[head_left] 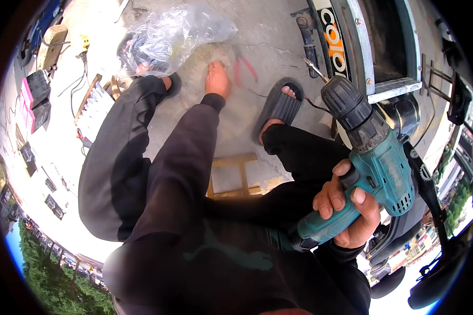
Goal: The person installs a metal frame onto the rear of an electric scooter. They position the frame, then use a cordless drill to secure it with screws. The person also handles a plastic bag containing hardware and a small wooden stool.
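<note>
My right hand point(363, 223) is wrapped round the handle of a teal and black cordless drill point(386, 168). The drill is tilted, and a slim metal bit point(315, 69) in its chuck points up and to the left. Down by the ground, my left hand point(218, 81) is closed, fingers curled under; whatever it may hold is hidden. Just left of it lies a crumpled clear plastic bag point(181, 37), partly over my left foot. Red-handled pliers point(245, 71) rest on the concrete to the right of that hand.
A metal-framed unit point(368, 52) with a bolted grey edge stands at the right, close to the drill bit. Behind my hand is a low wooden stool point(243, 176). A pink and black case point(35, 102) and a wooden block point(52, 46) sit at the far left.
</note>
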### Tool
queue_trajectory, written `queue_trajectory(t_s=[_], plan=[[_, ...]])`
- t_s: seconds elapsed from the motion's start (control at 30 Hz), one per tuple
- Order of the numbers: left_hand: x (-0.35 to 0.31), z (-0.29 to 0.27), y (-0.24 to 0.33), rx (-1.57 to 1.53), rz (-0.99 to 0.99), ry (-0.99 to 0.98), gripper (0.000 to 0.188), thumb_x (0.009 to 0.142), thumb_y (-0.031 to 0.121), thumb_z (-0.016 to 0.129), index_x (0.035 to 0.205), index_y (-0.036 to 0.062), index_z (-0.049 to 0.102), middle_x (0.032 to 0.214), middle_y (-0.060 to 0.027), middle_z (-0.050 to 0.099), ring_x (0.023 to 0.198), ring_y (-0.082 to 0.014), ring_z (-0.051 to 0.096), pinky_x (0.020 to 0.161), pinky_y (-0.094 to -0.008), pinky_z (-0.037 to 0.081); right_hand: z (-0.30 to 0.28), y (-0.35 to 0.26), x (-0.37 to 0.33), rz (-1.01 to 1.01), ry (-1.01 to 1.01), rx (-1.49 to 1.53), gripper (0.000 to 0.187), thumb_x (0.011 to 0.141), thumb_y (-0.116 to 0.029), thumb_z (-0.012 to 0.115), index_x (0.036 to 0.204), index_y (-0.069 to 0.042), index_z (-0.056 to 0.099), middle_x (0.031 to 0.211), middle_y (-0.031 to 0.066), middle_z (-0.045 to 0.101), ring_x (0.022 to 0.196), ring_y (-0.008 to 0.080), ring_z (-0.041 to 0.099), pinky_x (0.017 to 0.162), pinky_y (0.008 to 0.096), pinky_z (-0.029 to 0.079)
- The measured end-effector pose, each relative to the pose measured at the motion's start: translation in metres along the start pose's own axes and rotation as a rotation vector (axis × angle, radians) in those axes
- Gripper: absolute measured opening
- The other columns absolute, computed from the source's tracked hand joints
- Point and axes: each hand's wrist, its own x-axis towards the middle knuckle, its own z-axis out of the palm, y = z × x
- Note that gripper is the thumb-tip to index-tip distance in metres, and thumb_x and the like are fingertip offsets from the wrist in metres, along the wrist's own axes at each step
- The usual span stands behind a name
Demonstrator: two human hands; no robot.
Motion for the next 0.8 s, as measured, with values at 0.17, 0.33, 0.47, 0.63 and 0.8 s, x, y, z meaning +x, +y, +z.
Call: queue_trajectory(t_s=[0.17,0.33,0.47,0.63,0.8], plan=[[-0.01,0.012,0.022,0.161,0.146,0.038,0.013,0.092,0.008,0.056,0.103,0.0024,0.053,0.105,-0.0192,0.057,0.1,-0.0392,0.062,0.08,-0.0493,0.054,0.0,-0.004,-0.001,0.021,-0.004,0.052,0.049,0.085,-0.027,0.068,0.117,0.006,0.052,0.065,0.0065,0.055,0.056,0.0223,0.063,0.063,0.037,0.055],[-0.001,0.042,0.022,0.375,0.29,0.205,0.007,0.09,0.013,0.051,0.092,0.0086,0.056,0.093,-0.0131,0.057,0.091,-0.0325,0.059,0.078,-0.0459,0.045,0.003,-0.002,-0.006,0.045,0.025,0.07,0.047,0.081,-0.024,0.067,0.116,0.005,0.054,0.064,0.0065,0.055,0.055,0.0225,0.061,0.06,0.0362,0.053],[0.008,0.034,0.028,0.461,0.314,0.14,0.008,0.091,0.014,0.052,0.092,0.0079,0.057,0.093,-0.0148,0.058,0.088,-0.0336,0.059,0.078,-0.0473,0.046,0.002,-0.004,-0.006,0.059,0.029,0.062,0.048,0.08,-0.025,0.067,0.115,0.005,0.054,0.064,0.0063,0.054,0.055,0.0226,0.06,0.06,0.0369,0.052],[0.025,0.017,0.001,0.307,0.531,0.094,0.005,0.089,0.011,0.053,0.091,0.0071,0.055,0.09,-0.0158,0.056,0.082,-0.0326,0.06,0.071,-0.0458,0.048,0.003,-0.006,-0.005,0.091,0.029,-0.002,0.048,0.081,-0.027,0.067,0.115,0.004,0.053,0.063,0.0058,0.053,0.054,0.0219,0.059,0.061,0.0373,0.052],[0.018,0.016,0.006,0.233,0.285,0.199,0.015,0.086,0.003,0.057,0.1,0.0044,0.052,0.09,-0.0187,0.062,0.085,-0.04,0.065,0.074,-0.0501,0.052,0.005,-0.006,-0.006,0.047,0.02,0.023,0.049,0.082,-0.03,0.067,0.114,0.005,0.052,0.059,0.0047,0.049,0.051,0.0209,0.057,0.059,0.0369,0.052]])
